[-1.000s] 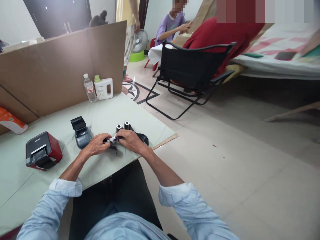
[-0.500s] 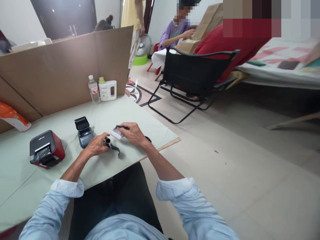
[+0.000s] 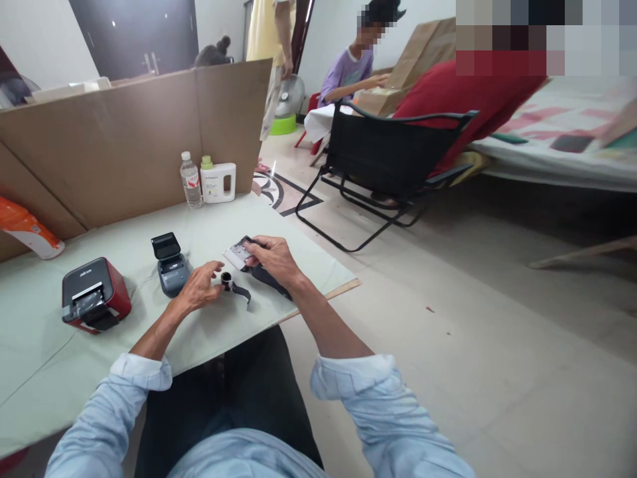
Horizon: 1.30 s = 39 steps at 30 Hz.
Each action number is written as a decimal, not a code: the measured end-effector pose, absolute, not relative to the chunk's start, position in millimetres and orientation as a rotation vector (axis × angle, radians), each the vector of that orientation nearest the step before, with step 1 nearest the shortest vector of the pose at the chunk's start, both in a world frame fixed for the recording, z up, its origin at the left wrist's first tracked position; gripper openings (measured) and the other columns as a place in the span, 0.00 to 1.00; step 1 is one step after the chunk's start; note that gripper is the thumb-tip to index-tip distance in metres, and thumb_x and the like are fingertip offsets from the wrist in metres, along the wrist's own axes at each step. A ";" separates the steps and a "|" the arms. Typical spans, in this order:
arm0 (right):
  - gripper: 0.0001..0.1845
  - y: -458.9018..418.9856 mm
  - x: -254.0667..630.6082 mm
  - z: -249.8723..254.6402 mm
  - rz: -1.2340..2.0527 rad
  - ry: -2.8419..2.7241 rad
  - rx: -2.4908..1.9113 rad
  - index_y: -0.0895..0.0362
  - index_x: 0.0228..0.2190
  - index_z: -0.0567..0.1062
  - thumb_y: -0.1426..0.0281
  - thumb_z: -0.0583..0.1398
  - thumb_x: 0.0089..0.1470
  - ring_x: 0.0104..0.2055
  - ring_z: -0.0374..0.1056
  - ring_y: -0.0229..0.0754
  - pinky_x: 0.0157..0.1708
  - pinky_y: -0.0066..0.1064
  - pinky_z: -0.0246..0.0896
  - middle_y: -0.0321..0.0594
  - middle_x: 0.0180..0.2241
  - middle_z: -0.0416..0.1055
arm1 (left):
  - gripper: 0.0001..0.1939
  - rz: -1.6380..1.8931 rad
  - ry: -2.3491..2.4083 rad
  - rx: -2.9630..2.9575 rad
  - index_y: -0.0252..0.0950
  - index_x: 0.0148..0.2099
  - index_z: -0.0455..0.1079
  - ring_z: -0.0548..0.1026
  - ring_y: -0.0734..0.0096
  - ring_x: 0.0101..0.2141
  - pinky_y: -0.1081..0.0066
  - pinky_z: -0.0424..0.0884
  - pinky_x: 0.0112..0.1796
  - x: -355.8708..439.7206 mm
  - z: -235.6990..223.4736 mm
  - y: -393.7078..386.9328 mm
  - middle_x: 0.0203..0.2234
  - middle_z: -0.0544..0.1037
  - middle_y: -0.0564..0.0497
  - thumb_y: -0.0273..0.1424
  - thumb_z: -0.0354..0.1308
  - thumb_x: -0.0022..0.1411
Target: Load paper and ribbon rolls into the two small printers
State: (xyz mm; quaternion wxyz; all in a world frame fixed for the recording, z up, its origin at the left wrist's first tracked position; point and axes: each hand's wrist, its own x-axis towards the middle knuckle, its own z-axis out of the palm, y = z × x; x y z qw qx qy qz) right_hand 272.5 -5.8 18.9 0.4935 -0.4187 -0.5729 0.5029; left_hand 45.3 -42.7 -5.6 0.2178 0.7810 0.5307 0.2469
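My right hand (image 3: 276,257) pinches a small flat packet (image 3: 239,253), white with a dark printed side, above the table. Beneath that hand runs a black strip (image 3: 271,281); whether it joins the packet I cannot tell. My left hand (image 3: 201,285) has its fingers apart beside a small dark roll (image 3: 227,279) with a loose curled tail. Its fingertips are close to the roll, and contact is unclear. Left of it stands a small blue-grey label printer (image 3: 173,273) with its lid up. Farther left is a red and black printer (image 3: 97,292) with a dark strip at its front.
A cardboard panel (image 3: 124,139) stands along the table's far side. Before it are a clear water bottle (image 3: 191,182), a white jug (image 3: 219,184) and an orange-white bottle (image 3: 30,229). A black folding chair (image 3: 388,149) and a seated person in purple (image 3: 348,70) are beyond.
My right hand has turned the packet so its printed face shows more. My left hand has opened away from the roll, which now rests on the table. The view has shifted slightly.
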 end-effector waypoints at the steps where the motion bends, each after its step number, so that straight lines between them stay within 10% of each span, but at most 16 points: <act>1: 0.22 -6.6 271.6 20.3 1.223 -1.395 -1.009 0.56 0.26 0.78 0.49 0.69 0.48 0.22 0.68 0.37 0.24 0.27 0.65 0.35 0.19 0.72 | 0.26 0.768 1.458 2.129 0.37 0.59 0.72 0.81 0.60 0.44 0.62 0.78 0.44 40.7 -1.6 -44.2 0.49 0.81 0.43 0.27 0.64 0.57; 22: 0.16 -18.1 118.8 3.1 0.624 -2.116 -0.738 0.53 0.44 0.85 0.78 0.59 0.62 0.47 0.78 0.44 0.51 0.33 0.70 0.42 0.45 0.83 | 0.10 1.106 1.835 2.010 0.37 0.43 0.81 0.80 0.61 0.43 0.65 0.77 0.43 -73.5 8.5 -57.9 0.43 0.85 0.45 0.27 0.61 0.60; 39: 0.14 -1.5 116.7 -26.6 0.435 -2.159 -0.816 0.53 0.45 0.84 0.74 0.58 0.65 0.48 0.78 0.47 0.51 0.36 0.70 0.45 0.45 0.83 | 0.11 0.968 1.931 1.979 0.40 0.42 0.83 0.79 0.57 0.48 0.60 0.76 0.51 -74.7 -6.8 -35.1 0.41 0.86 0.47 0.27 0.63 0.58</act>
